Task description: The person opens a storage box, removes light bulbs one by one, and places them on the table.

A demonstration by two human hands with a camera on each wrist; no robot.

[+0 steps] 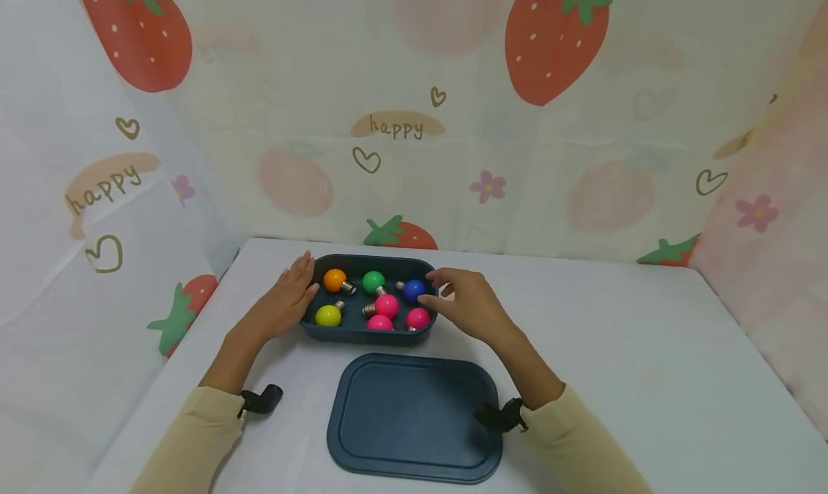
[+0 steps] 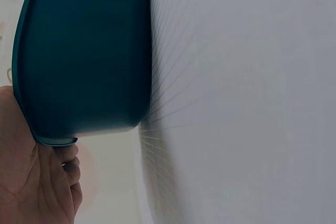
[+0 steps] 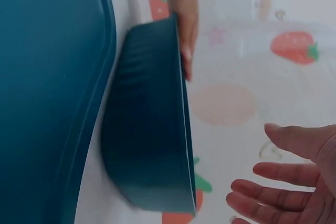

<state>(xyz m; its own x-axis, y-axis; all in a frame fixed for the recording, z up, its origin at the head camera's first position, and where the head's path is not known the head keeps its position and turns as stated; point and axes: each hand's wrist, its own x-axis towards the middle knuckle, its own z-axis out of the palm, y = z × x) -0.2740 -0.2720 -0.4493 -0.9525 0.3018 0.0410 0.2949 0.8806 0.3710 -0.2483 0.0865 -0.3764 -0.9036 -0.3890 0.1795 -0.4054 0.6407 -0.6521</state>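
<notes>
A dark blue rectangular tub with rounded corners holds several small coloured light bulbs. Inside are an orange bulb, a green bulb, a blue bulb, a yellow bulb and pink bulbs. My left hand rests against the tub's left end, fingers straight along the rim; the left wrist view shows the palm at the rim. At the opposite end, my right hand reaches over the rim beside the blue bulb, thumb and fingers spread with nothing between them.
In front of the tub, a matching dark blue lid lies flat on the white table, its right edge under my right wrist camera. Strawberry-printed cloth hangs behind the table and along both sides.
</notes>
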